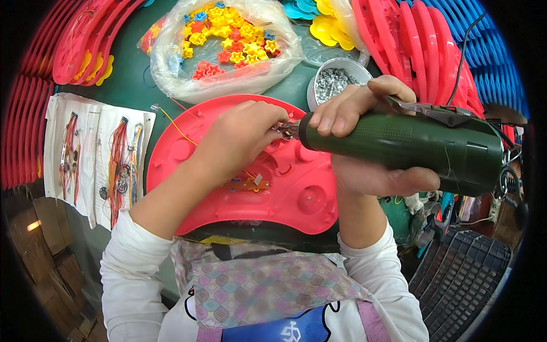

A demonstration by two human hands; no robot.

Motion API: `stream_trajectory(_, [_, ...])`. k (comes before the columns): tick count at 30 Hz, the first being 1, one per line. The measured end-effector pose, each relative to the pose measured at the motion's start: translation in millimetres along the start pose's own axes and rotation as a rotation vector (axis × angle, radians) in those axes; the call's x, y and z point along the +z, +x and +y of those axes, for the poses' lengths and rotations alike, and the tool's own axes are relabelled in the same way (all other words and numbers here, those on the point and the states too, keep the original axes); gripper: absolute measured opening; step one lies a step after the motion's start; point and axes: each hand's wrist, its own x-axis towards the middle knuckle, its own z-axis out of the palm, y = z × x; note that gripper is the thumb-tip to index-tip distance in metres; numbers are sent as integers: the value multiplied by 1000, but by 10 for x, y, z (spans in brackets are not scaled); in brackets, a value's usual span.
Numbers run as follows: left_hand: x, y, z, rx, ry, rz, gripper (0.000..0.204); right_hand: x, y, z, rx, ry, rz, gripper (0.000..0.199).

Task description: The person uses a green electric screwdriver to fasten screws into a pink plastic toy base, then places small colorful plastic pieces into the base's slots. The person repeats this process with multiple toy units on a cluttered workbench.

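My right hand (364,171) is wrapped round a dark green electric screwdriver (399,142), held nearly level with its tip to the left. At that metal tip (289,130), the fingers of my left hand (242,131) are pinched together; shiny metal shows beside them, but what they hold is mostly hidden. Below both hands lies a curved red plastic shell (307,214), its hollow side with posts and recesses facing up. A small orange-brown circuit board (248,185) sits in it. A yellow wire (179,128) runs over its left part.
Beyond the shell are a clear bag (165,74) of star-shaped plastic pieces and a white tub (312,94) of small screws. Wire bundles (118,165) lie on white paper at left. Red shells (419,45) and blue parts (490,57) are stacked at right, above a black crate (461,279).
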Motion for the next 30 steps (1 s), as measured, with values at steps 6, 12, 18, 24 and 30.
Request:
stream_trajectory(6, [-28,-75,-1,154,193,36,35,0,-94,12,28,-30,40,118])
stream_trajectory(12, [46,-146,-80,-18,157,-6,24,-29,-123,27,29,-61,55,115])
stream_trajectory(18, [73,-132,-77,-81,131,32,20,-50,-122,32,71,-71,42,114])
stream_trajectory(24, [117,-123,-93,-57,128,75,18,-68,-97,80,97,-58,18,105])
stream_trajectory(30, [147,-123,-91,-53,136,71,20,48,-21,144,271,-55,20,101])
